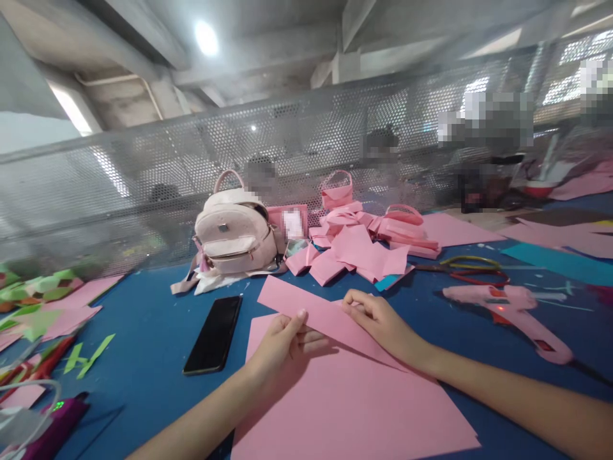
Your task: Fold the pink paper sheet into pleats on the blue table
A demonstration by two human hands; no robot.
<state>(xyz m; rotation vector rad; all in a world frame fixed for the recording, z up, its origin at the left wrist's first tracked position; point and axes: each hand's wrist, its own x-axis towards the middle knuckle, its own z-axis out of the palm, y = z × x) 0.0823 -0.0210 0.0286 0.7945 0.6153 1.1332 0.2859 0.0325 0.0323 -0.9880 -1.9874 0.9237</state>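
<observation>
A large pink paper sheet [354,409] lies on the blue table [148,345] in front of me. Its far part is folded over into a long pink strip [306,312] running from upper left to right. My left hand [282,348] pinches the strip's near edge, thumb on top and fingers curled under. My right hand [383,322] rests on the strip's right part with fingers bent, pressing the fold down.
A black phone [214,334] lies left of the sheet. Behind are a pale pink backpack [234,236], a heap of folded pink paper bags [364,243], scissors [474,269] and a pink glue gun [512,313]. Green and pink scraps [43,306] lie far left. A perforated metal screen [143,185] borders the table.
</observation>
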